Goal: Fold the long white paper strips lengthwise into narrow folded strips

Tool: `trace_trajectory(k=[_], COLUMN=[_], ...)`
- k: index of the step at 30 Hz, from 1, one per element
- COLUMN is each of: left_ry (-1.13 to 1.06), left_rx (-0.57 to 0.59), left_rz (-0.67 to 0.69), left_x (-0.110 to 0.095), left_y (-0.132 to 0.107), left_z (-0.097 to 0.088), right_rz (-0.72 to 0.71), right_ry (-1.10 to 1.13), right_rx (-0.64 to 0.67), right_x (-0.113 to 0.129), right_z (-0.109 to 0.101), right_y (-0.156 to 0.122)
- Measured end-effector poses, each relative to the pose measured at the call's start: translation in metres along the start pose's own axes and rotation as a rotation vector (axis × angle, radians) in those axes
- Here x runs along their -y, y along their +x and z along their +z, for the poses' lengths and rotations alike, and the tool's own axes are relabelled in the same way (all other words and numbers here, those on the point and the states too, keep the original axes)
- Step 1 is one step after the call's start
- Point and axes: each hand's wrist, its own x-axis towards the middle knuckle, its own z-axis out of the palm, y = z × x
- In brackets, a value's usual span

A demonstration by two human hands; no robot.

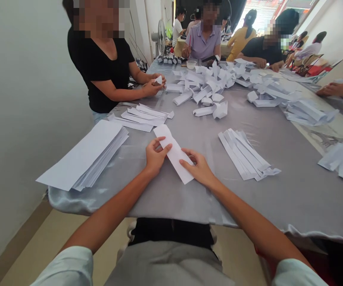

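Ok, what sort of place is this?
Probably a small paper-folding workshop: a long satin-covered table, piles of paper strips and folded pieces, and several seated workers handling paper.

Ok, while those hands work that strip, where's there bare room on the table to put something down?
Bare grey satin cloth lies along the near edge, right of the right hand and below the loose strip bundle. Another patch sits between the left hand and the long sheet stack. The far middle, heaped with folded paper pieces, is crowded.
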Motion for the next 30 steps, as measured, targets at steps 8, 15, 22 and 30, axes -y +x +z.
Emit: trace_trajectory(k=[8, 15, 22, 30], left_ry=[-0.06, -0.101, -0.205, -0.329], left_rx=[-0.22, -0.322, -0.332, -0.221], left_rz=[0.042, 0.081, 0.06, -0.151], left_x=[0.002, 0.001, -0.004, -0.002], left_y=[0.011, 0.016, 0.018, 0.02], left_z=[-0.007, -0.009, -0.009, -0.008], right_rz=[-0.019, -0.031, -0.022, -0.029], right_ry=[-0.006, 0.162, 0.183, 0.317], right_rx=[-0.091, -0.151, -0.193, -0.132], right_x=[0.005, -0.002, 0.0, 0.001], right_z=[0.0, 0.009, 0.009, 0.013], right_y=[-0.002, -0.003, -0.003, -0.003])
